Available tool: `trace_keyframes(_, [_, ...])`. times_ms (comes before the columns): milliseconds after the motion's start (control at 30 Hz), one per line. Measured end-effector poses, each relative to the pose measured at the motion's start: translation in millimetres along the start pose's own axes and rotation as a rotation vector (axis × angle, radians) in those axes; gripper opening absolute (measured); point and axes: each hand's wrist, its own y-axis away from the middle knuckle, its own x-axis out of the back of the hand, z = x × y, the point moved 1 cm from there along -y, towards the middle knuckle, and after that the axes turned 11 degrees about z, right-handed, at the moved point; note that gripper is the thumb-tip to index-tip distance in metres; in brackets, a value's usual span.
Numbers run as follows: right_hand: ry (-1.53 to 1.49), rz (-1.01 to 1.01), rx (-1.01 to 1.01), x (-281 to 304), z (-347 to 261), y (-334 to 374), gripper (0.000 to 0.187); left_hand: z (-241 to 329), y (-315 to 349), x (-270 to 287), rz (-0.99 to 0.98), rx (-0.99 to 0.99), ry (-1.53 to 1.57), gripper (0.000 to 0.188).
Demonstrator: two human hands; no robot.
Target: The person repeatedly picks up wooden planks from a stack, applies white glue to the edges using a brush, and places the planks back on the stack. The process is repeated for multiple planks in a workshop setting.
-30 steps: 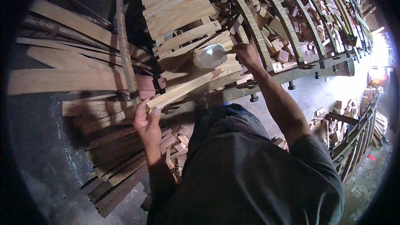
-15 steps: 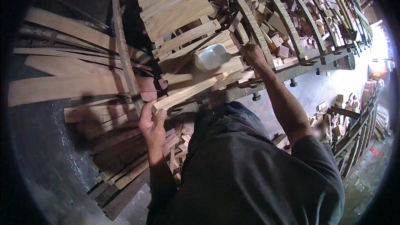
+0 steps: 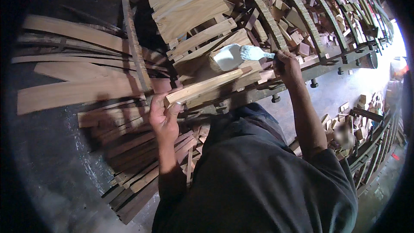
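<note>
My left hand [image 3: 164, 114] grips the near end of a pale wooden strip [image 3: 207, 87], thumb below and fingers behind it. The strip slants up to the right, above the boards. In my right hand [image 3: 286, 64] is the handle of a brush [image 3: 255, 53], its bristles coated in white paste. The bristles are at the right rim of a cut-open container [image 3: 227, 58] with white paste inside. That container rests on a wooden board at the middle of the rack.
A glued wood panel [image 3: 187, 6] lies beyond the container. Metal bars [image 3: 297, 11] cross a heap of wood offcuts [image 3: 282, 15] at the upper right. Long planks [image 3: 77, 88] spread out at the left, with darker strips [image 3: 142, 157] below them. More offcuts [image 3: 345, 125] lie at the right.
The brush has come up out of the container and moved right, its white-coated bristles now showing. The whole view has shifted slightly. My left hand keeps hold of the strip.
</note>
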Motion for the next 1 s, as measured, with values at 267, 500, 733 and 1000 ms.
trace_keyframes(267, [-0.064, -0.155, 0.112, -79, -36, 71, 0.021, 13, -12, -28, -0.104, -0.083, 0.115, 0.031])
trace_keyframes(500, [-0.069, -0.298, 0.275, -117, -62, 111, 0.016, 33, -7, -38, -0.066, 0.125, 0.055, 0.029])
trace_keyframes(733, [0.076, -0.335, 0.421, -118, -69, 125, 0.017, 42, -11, -45, -0.128, -0.049, 0.005, 0.029])
trace_keyframes(1000, [0.204, -0.215, 0.371, -78, -57, 103, 0.014, 46, -17, -50, -0.191, -0.135, 0.121, 0.031])
